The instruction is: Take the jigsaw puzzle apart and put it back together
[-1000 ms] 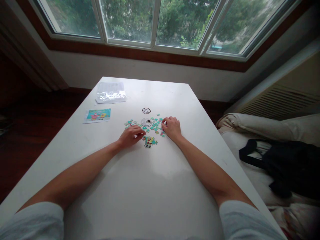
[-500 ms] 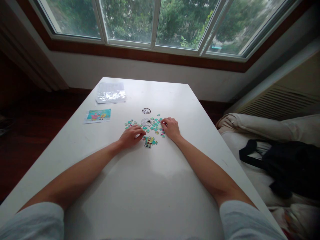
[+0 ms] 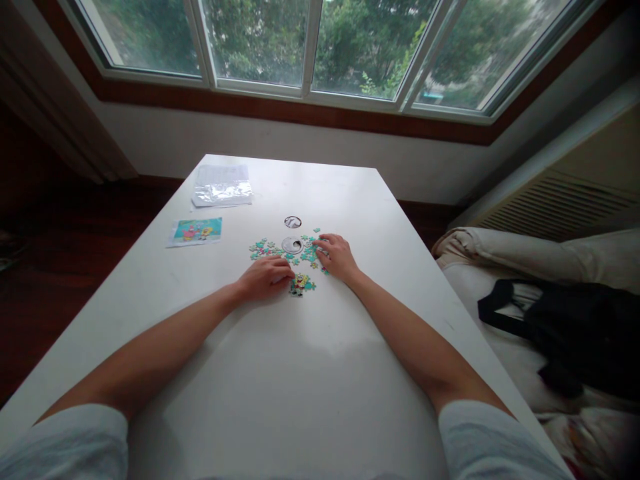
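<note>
A small joined part of a jigsaw puzzle, with a yellow cartoon figure, lies flat on the white table. The fingers of my left hand are closed together, and their tips rest on its upper left edge; what is under them is hidden. Up and to the right, my right hand reaches over loose teal puzzle pieces, thumb and index finger slightly apart at them. I see nothing held in it. More loose puzzle pieces lie beyond my left hand.
A round silvery disc sits among the pieces, with another dark-rimmed disc behind it. At the left lie a cartoon picture card and a clear plastic bag. A black bag rests on the pale sofa at right.
My right hand has moved left over the loose pieces, its fingers reaching out more. My left fingers have come closer together and shifted slightly right onto the joined puzzle part's edge.
</note>
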A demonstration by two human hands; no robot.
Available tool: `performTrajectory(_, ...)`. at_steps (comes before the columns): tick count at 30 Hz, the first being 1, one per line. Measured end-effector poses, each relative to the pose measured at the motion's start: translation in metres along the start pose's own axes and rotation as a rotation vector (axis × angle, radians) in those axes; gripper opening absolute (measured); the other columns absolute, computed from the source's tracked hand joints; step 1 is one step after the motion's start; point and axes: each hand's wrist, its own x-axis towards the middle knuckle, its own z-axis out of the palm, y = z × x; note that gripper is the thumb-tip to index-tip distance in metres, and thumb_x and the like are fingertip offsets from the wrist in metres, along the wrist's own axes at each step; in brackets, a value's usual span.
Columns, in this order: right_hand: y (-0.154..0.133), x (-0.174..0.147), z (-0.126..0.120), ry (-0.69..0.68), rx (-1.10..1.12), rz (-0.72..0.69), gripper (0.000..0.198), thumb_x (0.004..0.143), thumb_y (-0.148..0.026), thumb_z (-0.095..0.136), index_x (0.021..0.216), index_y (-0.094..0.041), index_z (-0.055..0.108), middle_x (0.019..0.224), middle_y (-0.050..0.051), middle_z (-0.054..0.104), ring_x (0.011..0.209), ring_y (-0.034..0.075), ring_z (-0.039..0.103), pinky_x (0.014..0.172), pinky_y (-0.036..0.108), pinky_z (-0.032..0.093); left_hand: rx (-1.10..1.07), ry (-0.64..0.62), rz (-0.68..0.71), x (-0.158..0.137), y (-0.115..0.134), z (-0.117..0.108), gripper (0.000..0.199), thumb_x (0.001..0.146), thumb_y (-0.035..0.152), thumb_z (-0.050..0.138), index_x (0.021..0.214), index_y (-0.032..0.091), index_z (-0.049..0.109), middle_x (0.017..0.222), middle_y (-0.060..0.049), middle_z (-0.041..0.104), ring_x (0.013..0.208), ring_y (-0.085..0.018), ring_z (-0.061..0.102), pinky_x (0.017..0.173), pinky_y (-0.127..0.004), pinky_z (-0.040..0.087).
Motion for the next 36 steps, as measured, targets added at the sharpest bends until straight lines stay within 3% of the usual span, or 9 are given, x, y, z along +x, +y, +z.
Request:
performTrajectory(7,0.001,0.001,0.002,0.029,0.029,-0.042,0.035,0.097,-0.026,0.055,0.130,-0.025,0.068,0.140,0.009,0.061,0.133,0.028,0.048,0.114,0.045,0.034,-0.072,-0.045,0.027,-0.001,0.002,-0.003,0.022,0.097,0.023,0.052,0.098,0.022,0.074,0.095,-0.007,0.072,0.091,-0.019,0.065,0.084,-0.030,0.049)
performTrajectory(12,0.001,0.001,-0.003,0.101,0.026,0.138,0.024,0.089,-0.017,0.057,0.105,-0.022,0.074,0.120,0.010,0.068,0.116,0.029,0.054,0.104,0.044,0.041,-0.091,-0.069,0.024,-0.001,0.002,-0.004,0.022,0.098,0.025,0.053,0.100,0.022,0.074,0.097,-0.007,0.071,0.093,-0.019,0.065,0.086,-0.030,0.049)
performTrajectory(16,0.001,-0.001,-0.005,0.118,-0.009,0.178,0.013,0.087,-0.023,0.063,0.094,-0.023,0.074,0.110,0.010,0.068,0.109,0.029,0.054,0.098,0.042,0.042,-0.059,-0.110,0.042,-0.001,0.003,-0.004,0.021,0.095,0.026,0.057,0.106,0.025,0.075,0.102,-0.006,0.069,0.095,-0.020,0.063,0.089,-0.031,0.048)
performTrajectory(25,0.001,0.001,-0.006,0.099,-0.015,0.251,0.020,0.089,-0.031,0.065,0.104,-0.022,0.076,0.114,0.010,0.067,0.111,0.029,0.054,0.099,0.040,0.041,-0.039,-0.143,0.035,-0.002,0.004,-0.004,0.024,0.095,0.026,0.059,0.113,0.026,0.074,0.104,-0.006,0.067,0.097,-0.020,0.061,0.091,-0.031,0.045)
performTrajectory(36,0.005,0.004,-0.013,0.029,-0.022,0.271,0.019,0.086,-0.031,0.067,0.102,-0.025,0.076,0.114,0.008,0.065,0.109,0.028,0.054,0.098,0.040,0.043,-0.028,-0.150,0.032,-0.001,0.004,-0.004,0.024,0.095,0.026,0.058,0.114,0.026,0.073,0.106,-0.006,0.066,0.099,-0.020,0.061,0.092,-0.032,0.045)
